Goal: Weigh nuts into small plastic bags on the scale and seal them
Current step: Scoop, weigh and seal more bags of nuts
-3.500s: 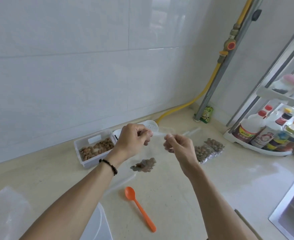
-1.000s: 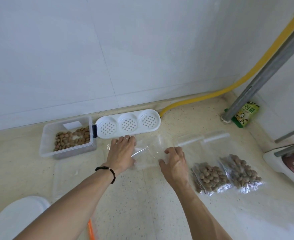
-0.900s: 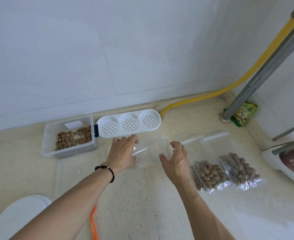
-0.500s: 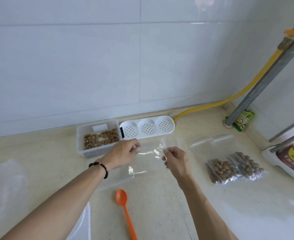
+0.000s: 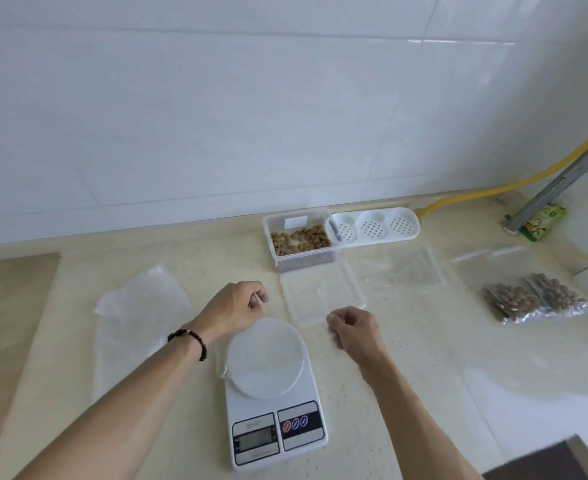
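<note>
left hand (image 5: 237, 308) curled | right hand (image 5: 354, 329) curled (grip unclear) | scale (image 5: 275, 393) display unreadable

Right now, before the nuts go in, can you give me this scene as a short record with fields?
scale: white digital kitchen scale, centre front, display unreadable
left grip: fingers curled, seems to pinch a thin clear plastic bag lying over the scale
right grip: fingers curled, probably on the same bag
nut supply: clear rectangular plastic box of brown nuts, open, by the wall
lid: clear flat lid, in front of the box
finished: two clear filled nut bags, far right
</note>
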`<state>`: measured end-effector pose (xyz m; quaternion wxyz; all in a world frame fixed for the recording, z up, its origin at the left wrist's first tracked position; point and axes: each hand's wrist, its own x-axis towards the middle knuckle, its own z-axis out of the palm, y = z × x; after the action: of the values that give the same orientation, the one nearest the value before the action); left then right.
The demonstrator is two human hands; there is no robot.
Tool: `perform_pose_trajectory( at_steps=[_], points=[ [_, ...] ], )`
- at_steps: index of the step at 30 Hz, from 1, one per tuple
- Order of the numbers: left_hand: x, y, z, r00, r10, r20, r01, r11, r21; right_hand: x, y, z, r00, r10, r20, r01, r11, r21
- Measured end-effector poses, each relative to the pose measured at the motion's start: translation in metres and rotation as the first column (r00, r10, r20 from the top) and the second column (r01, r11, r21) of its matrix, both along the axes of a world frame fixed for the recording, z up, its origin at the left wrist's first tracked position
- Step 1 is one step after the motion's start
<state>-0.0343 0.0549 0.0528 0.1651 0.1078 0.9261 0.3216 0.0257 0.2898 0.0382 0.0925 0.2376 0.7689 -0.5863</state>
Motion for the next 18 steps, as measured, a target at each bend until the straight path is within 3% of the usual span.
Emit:
perform_pose_trajectory(
  at_steps=[7, 10, 13, 18],
  points=[
    [0.02, -0.026, -0.032, 0.997, 0.071, -0.03, -0.073, 0.995, -0.072, 0.013, -0.026, -0.029, 0.996, 0.003, 0.089, -0.014, 0.992, 0.125],
    [0.022, -0.029, -0.044, 0.987, 0.079, -0.141, -0.097, 0.988, -0.121, 0.015, -0.028, -0.035, 0.989, 0.008, 0.145, -0.035, 0.982, 0.183],
    [0.032, -0.031, -0.049, 0.963, 0.091, -0.254, -0.133, 0.979, -0.155, 0.022, -0.028, -0.032, 0.984, 0.04, 0.171, -0.097, 0.934, 0.343],
    [0.08, -0.038, -0.048, 0.915, 0.121, -0.385, -0.174, 0.979, -0.105, 0.056, -0.03, -0.028, 0.996, 0.09, 0.001, -0.08, 0.874, 0.48]
  ],
)
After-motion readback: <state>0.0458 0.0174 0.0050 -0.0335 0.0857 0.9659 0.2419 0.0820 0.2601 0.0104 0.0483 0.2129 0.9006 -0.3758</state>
